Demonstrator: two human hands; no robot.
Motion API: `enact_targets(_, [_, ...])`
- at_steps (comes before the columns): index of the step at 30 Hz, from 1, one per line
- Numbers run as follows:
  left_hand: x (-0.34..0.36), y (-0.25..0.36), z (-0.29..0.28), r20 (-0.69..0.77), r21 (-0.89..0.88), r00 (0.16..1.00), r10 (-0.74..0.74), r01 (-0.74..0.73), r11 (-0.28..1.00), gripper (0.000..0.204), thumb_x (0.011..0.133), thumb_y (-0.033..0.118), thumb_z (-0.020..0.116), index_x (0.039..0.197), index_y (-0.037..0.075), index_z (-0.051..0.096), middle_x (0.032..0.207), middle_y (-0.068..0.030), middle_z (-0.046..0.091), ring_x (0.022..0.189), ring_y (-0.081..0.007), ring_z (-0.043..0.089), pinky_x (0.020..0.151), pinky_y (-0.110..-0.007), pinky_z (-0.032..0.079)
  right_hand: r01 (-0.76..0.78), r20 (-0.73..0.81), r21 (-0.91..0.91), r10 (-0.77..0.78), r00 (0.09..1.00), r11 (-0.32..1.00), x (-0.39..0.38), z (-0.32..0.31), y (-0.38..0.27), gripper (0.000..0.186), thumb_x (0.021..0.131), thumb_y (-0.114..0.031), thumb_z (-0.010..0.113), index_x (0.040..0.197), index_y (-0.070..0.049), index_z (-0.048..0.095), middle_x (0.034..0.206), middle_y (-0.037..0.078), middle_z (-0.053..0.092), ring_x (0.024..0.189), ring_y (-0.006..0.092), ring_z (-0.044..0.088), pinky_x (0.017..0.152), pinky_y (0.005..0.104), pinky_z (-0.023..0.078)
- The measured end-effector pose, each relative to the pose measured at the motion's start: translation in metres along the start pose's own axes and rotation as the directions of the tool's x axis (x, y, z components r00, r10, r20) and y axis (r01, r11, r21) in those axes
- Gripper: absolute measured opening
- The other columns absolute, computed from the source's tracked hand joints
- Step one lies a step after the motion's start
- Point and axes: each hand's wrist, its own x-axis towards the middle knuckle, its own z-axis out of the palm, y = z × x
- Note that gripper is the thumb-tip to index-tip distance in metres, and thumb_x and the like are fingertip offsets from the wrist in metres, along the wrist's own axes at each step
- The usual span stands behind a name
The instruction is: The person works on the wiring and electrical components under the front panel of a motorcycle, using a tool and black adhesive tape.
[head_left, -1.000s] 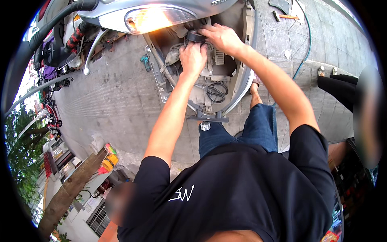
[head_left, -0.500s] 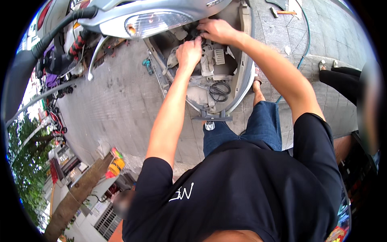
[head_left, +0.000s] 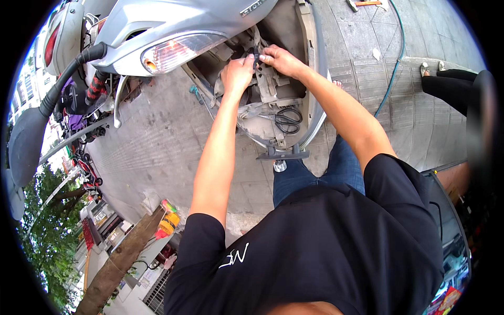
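Observation:
A scooter with its front opened up stands before me, its grey headlight cowl (head_left: 199, 21) swung to the left with the clear lamp (head_left: 178, 51) in it. Inside the open body (head_left: 314, 50), both hands meet at a piece of black wiring (head_left: 256, 59). My left hand (head_left: 238, 75) pinches it from the left, fingers curled. From the right, my right hand (head_left: 282, 61) grips the same wiring between thumb and fingers. What exactly joins there is too small to make out. Closer to me, scissors with black handles (head_left: 287, 121) lie inside the body.
A mirror (head_left: 29, 152) and a brake lever (head_left: 119, 102) jut out at left. On the paving lie a teal power tool (head_left: 194, 92), partly hidden, and a hammer (head_left: 367, 3). A green hose (head_left: 395, 73) runs along the right, near another person's legs (head_left: 446, 89).
Both hands have drawn nearer to me with the black wiring between them, the right hand most. The view has shifted, so the cowl sits lower and more of it shows.

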Motion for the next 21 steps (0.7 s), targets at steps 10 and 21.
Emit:
enact_targets(10, [-0.011, -0.029, 0.004, -0.151, -0.148, 0.951, 0.269, -0.291, 0.945, 0.027, 0.080, 0.017, 0.069, 0.101, 0.003, 0.062, 0.088, -0.0115, 0.069, 0.078, -0.0194, 0.065, 0.074, -0.033, 0.050, 0.035, -0.169, -0.548, -0.152, 0.974, 0.836, -0.067, 0.018, -0.083, 0.019, 0.081, -0.025, 0.068, 0.088, -0.007, 0.068, 0.100, 0.017, 0.053, 0.098, 0.0360, 0.051, 0.079, 0.0468, 0.045])
enact_targets(21, [-0.029, -0.030, -0.009, -0.074, -0.310, 0.963, 0.261, -0.271, 0.911, 0.073, 0.069, 0.021, 0.073, 0.134, 0.009, 0.044, 0.092, -0.0156, 0.067, 0.065, -0.0242, 0.059, 0.068, -0.037, 0.050, -0.450, -0.193, -0.022, 0.438, 0.878, 0.893, 0.000, 0.022, -0.119, 0.053, 0.085, -0.047, 0.061, 0.081, 0.006, 0.065, 0.070, 0.018, 0.064, 0.067, 0.0257, 0.063, 0.064, 0.0405, 0.049])
